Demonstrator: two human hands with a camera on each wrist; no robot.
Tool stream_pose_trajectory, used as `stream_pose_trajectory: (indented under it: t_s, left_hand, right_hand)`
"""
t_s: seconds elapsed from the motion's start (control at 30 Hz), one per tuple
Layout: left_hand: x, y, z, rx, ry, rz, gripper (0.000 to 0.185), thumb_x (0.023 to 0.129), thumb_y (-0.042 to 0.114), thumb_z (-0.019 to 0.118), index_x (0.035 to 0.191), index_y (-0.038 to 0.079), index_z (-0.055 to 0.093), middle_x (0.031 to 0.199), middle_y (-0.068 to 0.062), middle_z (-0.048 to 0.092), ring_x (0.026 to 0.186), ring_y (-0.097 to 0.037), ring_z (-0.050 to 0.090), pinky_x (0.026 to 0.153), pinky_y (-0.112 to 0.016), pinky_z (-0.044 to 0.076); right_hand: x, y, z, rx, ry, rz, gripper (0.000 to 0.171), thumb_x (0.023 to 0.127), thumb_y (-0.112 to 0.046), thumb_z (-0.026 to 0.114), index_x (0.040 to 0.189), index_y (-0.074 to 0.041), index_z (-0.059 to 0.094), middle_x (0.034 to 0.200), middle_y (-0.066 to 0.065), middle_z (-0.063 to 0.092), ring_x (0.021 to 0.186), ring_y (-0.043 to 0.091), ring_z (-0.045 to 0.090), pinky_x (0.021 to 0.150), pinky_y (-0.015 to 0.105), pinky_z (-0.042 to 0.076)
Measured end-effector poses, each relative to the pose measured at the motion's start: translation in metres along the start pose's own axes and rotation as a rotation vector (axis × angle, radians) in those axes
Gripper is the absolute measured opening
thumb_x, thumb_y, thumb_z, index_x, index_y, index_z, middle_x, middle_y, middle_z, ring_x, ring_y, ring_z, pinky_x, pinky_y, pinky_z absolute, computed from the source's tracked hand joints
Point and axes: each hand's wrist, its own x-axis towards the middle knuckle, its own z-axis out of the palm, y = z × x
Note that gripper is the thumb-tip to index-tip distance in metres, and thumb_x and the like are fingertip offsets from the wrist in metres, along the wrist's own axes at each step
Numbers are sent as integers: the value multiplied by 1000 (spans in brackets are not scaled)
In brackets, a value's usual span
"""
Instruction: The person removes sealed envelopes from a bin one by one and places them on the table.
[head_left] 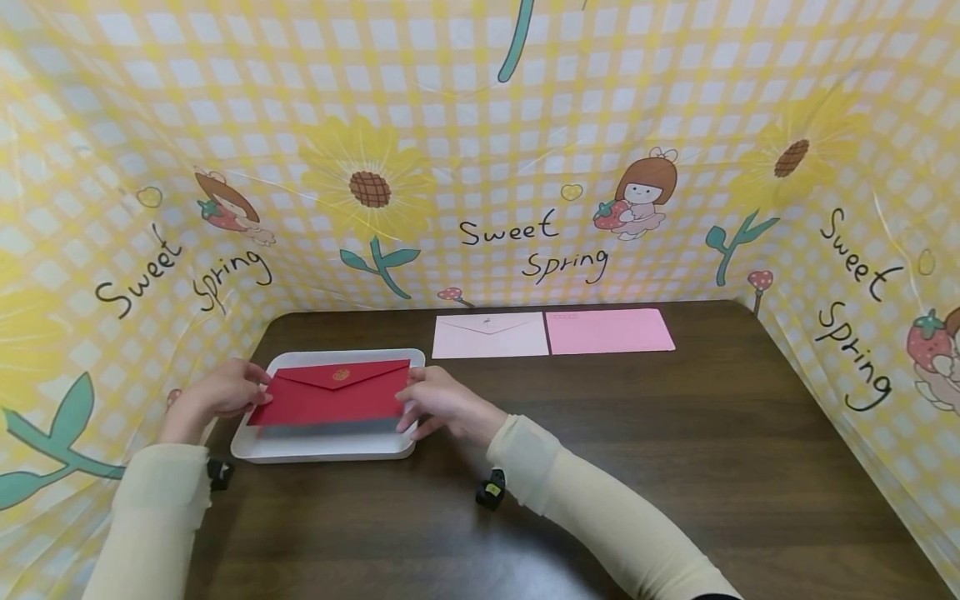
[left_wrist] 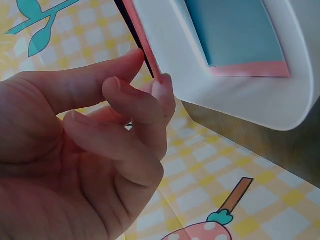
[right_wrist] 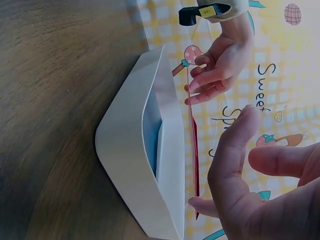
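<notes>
A red envelope [head_left: 330, 400] with a gold emblem on its flap spans both hands above a white tray [head_left: 322, 457]. My left hand [head_left: 228, 388] pinches its left end between thumb and fingers. At the right end, my right hand [head_left: 446, 404] holds the edge with its fingertips; in the right wrist view one fingertip [right_wrist: 201, 204] meets the envelope while two other digits are spread away from it. The right wrist view shows the envelope edge-on, apart from the tray. Inside the tray lies a blue-green flat piece [left_wrist: 237, 35] with a pink strip [left_wrist: 250, 70] along its edge.
A white envelope [head_left: 491, 342] and a pink envelope [head_left: 611, 332] lie side by side at the back of the dark wooden table [head_left: 637, 442]. A yellow checked cloth [head_left: 495, 125] surrounds the table at the back and sides.
</notes>
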Motion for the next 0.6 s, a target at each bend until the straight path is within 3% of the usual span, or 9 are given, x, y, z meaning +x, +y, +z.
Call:
stream_pose_trajectory:
  t_s: [0.23,0.6]
  left_hand:
    - [-4,-1,-2,-24,1,3,32,95,-2,64,118,-22,56,89,-11,59,64,-18,55,58,-28,51]
    - [-7,2,-2,-67,23,-3,32,97,2,62,121,-17,52,87,-9,60,62,-16,55,57,-27,50]
  right_hand:
    - [2,2,-5,20,10,17,67,104,-10,62,162,2,32,115,15,66,67,21,70,58,30,60]
    - [1,2,-12,74,82,-18,62,104,-5,61,160,2,38,132,13,68,66,18,70,57,27,58]
